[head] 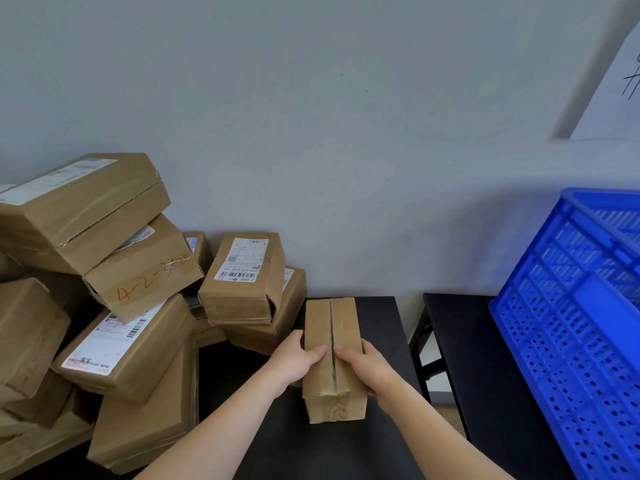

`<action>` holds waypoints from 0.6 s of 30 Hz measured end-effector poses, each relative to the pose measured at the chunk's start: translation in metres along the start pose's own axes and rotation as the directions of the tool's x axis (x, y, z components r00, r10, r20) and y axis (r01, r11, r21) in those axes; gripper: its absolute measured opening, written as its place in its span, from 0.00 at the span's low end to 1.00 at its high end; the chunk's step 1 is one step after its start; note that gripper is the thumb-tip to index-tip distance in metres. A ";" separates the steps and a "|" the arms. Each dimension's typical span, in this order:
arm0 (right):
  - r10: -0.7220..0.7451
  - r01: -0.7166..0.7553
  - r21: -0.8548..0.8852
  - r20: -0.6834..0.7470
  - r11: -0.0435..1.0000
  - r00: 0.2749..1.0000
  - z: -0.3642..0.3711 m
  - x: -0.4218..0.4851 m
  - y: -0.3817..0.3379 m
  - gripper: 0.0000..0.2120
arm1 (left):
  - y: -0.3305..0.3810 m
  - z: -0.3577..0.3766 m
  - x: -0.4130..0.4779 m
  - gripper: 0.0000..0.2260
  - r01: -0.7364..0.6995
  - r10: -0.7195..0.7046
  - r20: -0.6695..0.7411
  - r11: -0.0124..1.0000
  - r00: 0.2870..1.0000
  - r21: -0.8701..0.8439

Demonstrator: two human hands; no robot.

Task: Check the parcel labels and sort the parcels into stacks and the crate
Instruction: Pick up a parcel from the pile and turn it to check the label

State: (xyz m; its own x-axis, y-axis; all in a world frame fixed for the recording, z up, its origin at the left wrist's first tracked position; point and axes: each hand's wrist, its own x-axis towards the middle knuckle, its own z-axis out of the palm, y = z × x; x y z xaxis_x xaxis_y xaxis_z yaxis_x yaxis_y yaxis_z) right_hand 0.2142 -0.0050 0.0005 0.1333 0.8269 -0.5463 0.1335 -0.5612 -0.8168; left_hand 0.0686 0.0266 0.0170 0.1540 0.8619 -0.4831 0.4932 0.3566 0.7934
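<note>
1. A small brown cardboard parcel is held over the right part of a black bench, its long side pointing away from the person. A taped seam runs down the middle of its upper face, and no label shows on that face.
2. The left hand grips the parcel's left side, with the fingers curled over the top edge towards the seam.
3. The right hand grips the right side in the same way, fingers bent over the top. The fingertips of the two hands lie near each other on either side of the seam.
4. Whether the parcel rests on the bench or is lifted off it cannot be told.
5. To the left, a heap of brown cardboard parcels covers the bench against the pale grey wall.
6. One tilted box with red handwriting on its side lies under a larger taped box.
7. A box with a white barcode label on top sits on another parcel, just beside the far left corner of the held one.
8. A blue perforated plastic crate stands at the right on a second black bench, apart from the first.
9. A white paper sheet with dark handwriting hangs on the wall above the crate.
</note>
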 end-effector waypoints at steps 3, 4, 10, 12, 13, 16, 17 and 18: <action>0.011 -0.011 -0.023 -0.010 1.000 1.000 0.002 -0.001 -0.002 0.32 | 0.000 -0.001 0.001 0.26 0.010 -0.010 0.002 1.000 1.000 -0.008; 0.014 -0.014 -0.030 -0.011 0.999 1.000 0.002 -0.001 -0.003 0.31 | -0.001 0.000 0.001 0.26 0.012 -0.012 0.000 1.000 1.000 -0.007; 0.012 -0.013 -0.053 -0.014 0.998 1.000 0.003 0.001 -0.003 0.28 | -0.004 0.000 0.003 0.28 0.020 -0.020 -0.003 1.000 1.000 -0.022; 0.014 -0.016 -0.059 -0.022 0.998 1.000 0.003 0.002 -0.002 0.28 | -0.004 0.000 0.004 0.28 0.021 -0.021 -0.003 1.000 1.000 -0.014; 0.017 -0.018 -0.058 -0.024 0.998 1.000 0.003 0.002 -0.002 0.29 | -0.005 0.000 0.005 0.28 0.023 -0.023 -0.002 1.000 1.000 -0.012; 0.020 -0.022 -0.054 -0.028 0.998 0.999 0.004 0.002 -0.002 0.29 | -0.004 0.000 0.006 0.28 0.050 -0.049 0.026 0.998 0.998 -0.038; 0.021 -0.023 -0.054 -0.028 0.998 0.999 0.004 0.001 -0.003 0.29 | -0.003 0.000 0.006 0.28 0.066 -0.064 0.041 0.997 0.997 -0.049; 0.023 -0.024 -0.055 -0.029 0.998 0.999 0.004 0.001 -0.003 0.28 | -0.003 -0.001 0.006 0.28 0.078 -0.075 0.053 0.995 0.996 -0.054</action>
State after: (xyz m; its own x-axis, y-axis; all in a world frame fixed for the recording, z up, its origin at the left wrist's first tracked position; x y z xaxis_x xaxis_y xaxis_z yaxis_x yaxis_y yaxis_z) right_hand 0.2096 -0.0025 0.0014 0.1648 0.8126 -0.5590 0.1839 -0.5821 -0.7920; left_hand 0.0676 0.0314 0.0119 0.1617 0.8122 -0.5605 0.4570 0.4418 0.7720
